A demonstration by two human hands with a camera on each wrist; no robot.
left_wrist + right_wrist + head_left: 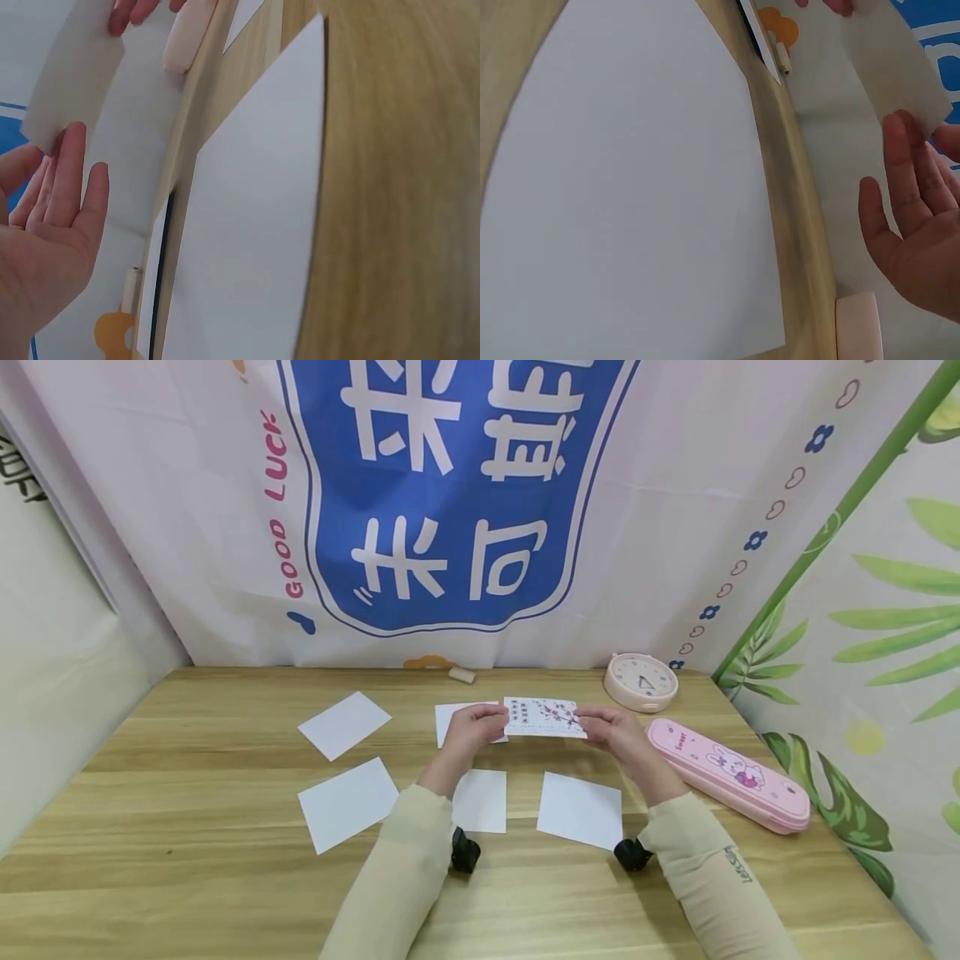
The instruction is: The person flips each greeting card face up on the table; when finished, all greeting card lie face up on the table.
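Note:
A small card (545, 717) printed with red blossoms and dark lettering is raised over the table, its printed face up toward the head camera. My left hand (471, 732) pinches its left end between thumb and fingers. At the other end, my right hand (619, 737) pinches the edge in the same way. Both wrist views show the card's plain underside. Behind the left hand, a white card (450, 717) on the table is partly covered. Another white card (482, 802) lies below the left hand, and a further white card (580, 810) lies nearer me, below the right hand.
Two more white cards (344, 725) (348, 804) lie on the left of the wooden table (187, 827). A pink clock (641, 682) stands at the back right, with a pink pencil case (729, 774) in front of it. A small beige piece (462, 675) lies by the back edge.

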